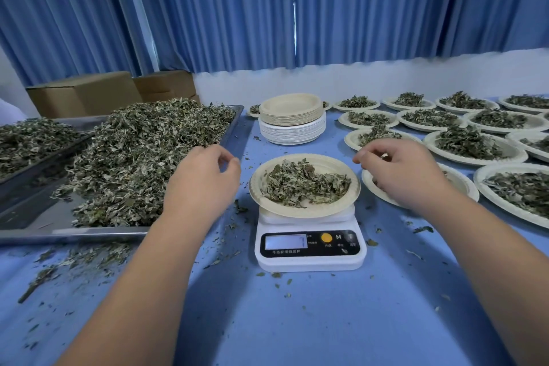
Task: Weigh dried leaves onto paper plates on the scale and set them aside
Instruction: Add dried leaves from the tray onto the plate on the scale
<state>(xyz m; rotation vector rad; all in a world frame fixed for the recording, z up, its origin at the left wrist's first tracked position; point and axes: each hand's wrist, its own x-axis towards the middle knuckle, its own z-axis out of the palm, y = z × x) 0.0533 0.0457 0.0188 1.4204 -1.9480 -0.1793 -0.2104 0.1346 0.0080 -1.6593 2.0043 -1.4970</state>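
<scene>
Centre of the blue tablecloth (297, 321): a white digital kitchen scale (310, 249), display lit, digits too blurred to read. On its platform, a paper plate (303, 212), level, with a loose mound of dried leaves (306, 184) in the middle.

Left hand (202, 187) just left of that plate, over the right rim of a steel tray (74, 236) and beside the big heap of leaves (142, 157) — fingers (234, 162) loosely curled, thumb close to the forefinger, nothing seen between them.

Right hand (407, 175) just right of the scale, above a second paper plate (457, 184) flat on the cloth. Fingertips (359, 158) drawn together toward the thumb, near the weighed plate's rim but apart from it. Leaf scrap in that pinch or not — impossible to tell.

Further left, a second tray (44, 159), also full of leaves. Behind the scale, a stack of empty plates (292, 119), tan ones on top of white ones. To the right, rows of filled plates (475, 161), each with its own pile, rims close together. Leaf crumbs (89, 258) strewn over the cloth, thickest in front of the steel tray. Back left, cardboard boxes (86, 92); along the back, pleated blue curtains (237, 9).
</scene>
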